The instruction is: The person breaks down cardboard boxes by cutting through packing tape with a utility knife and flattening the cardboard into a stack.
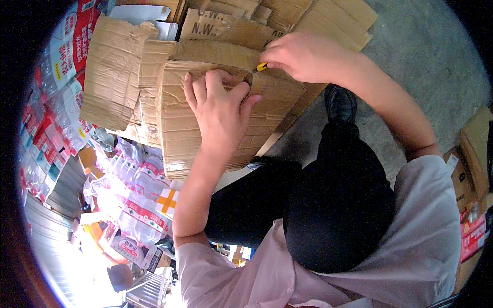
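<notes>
My left hand (220, 110) lies flat on a creased brown cardboard sheet (177, 128), fingers spread and pressing it down. My right hand (303, 55) is closed around a small tool with a yellow tip (262, 66), most of it hidden in the fist. The yellow tip touches the cardboard just beyond my left fingertips. Both forearms come in from below, out of pale pink short sleeves.
More flattened cardboard (241, 20) is piled behind and to the left. Shrink-wrapped packs of plastic bottles (136, 190) lie at the left. My black-trousered legs (328, 205) and a black shoe (340, 104) stand on grey concrete floor (426, 56). Open cartons (475, 154) sit at the right.
</notes>
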`<state>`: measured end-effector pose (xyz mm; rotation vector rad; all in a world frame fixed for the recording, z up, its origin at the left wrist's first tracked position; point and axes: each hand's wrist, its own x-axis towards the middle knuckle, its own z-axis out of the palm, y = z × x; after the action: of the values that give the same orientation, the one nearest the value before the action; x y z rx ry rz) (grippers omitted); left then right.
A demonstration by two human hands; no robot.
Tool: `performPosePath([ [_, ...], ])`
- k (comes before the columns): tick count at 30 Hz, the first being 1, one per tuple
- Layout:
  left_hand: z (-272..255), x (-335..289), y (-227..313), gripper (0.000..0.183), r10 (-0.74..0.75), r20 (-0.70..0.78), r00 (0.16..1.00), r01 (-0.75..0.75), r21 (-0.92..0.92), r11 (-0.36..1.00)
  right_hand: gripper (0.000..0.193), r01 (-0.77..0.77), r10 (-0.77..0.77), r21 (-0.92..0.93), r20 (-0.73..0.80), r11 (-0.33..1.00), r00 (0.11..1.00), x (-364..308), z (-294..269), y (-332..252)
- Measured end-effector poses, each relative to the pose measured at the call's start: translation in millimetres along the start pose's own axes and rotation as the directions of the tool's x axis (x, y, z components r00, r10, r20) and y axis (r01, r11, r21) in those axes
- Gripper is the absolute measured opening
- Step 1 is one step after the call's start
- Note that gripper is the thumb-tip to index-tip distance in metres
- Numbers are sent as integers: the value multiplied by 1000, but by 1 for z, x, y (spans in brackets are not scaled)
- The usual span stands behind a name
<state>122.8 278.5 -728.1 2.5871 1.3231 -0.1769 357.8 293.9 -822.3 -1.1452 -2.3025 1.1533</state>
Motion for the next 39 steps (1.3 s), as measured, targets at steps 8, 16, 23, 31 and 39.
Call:
performPosePath([
  [8, -3, 0, -6, 21, 9, 38, 999, -4, -129, 992, 17, -2, 54, -240, 211, 971, 976, 7, -13, -13],
  [16, -13, -3, -10, 16, 86, 23, 996, -83, -102, 991, 19, -174, 179, 49, -164, 984, 970, -30, -4, -4],
  [23, -36, -33, -23, 46, 252, 137, 958, -265, 82, 961, 47, -338, 433, 400, -175, 852, 884, -43, 18, -30],
  [31, -36, -135, -51, 71, 111, -79, 991, -79, 332, 940, 50, -490, 599, 393, -232, 778, 766, -55, 56, -23],
  [39, -62, -226, -103, 97, -493, -117, 862, 490, -50, 870, 37, -538, 634, 834, 481, -120, 606, -88, 73, -36],
])
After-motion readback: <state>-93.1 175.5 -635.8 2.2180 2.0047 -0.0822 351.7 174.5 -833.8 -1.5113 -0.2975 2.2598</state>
